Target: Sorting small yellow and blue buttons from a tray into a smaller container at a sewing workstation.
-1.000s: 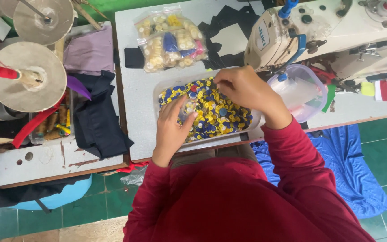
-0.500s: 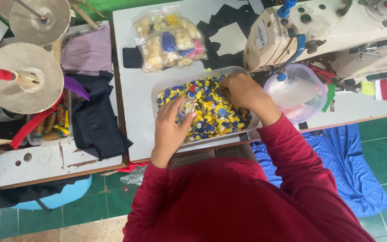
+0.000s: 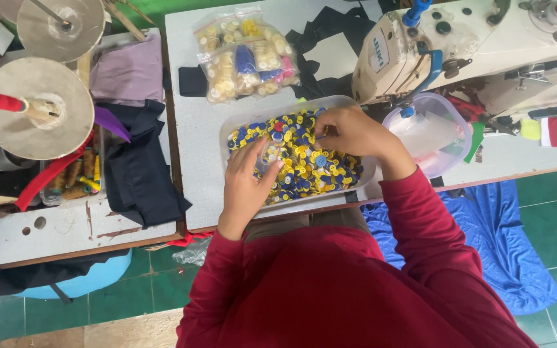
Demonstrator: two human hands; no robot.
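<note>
Buttons (image 3: 304,161), mostly yellow and blue, fill the clear plastic tub (image 3: 233,125) that I take as my landmark on the pale worktable (image 3: 195,167). My left hand (image 3: 246,187) rests at the tub's near-left edge, fingers loosely spread over the pile and apparently cradling a small clear item, though I cannot tell what. My right hand (image 3: 356,132) reaches into the tub's far-right corner, fingertips pinched down among the buttons; what it grips I cannot tell. Beyond the tub lie clear bags of buttons (image 3: 246,55). Right of it sit a round clear bowl (image 3: 433,132) and a cream sewing machine (image 3: 420,45). Left of it lies dark folded cloth (image 3: 140,171).
</note>
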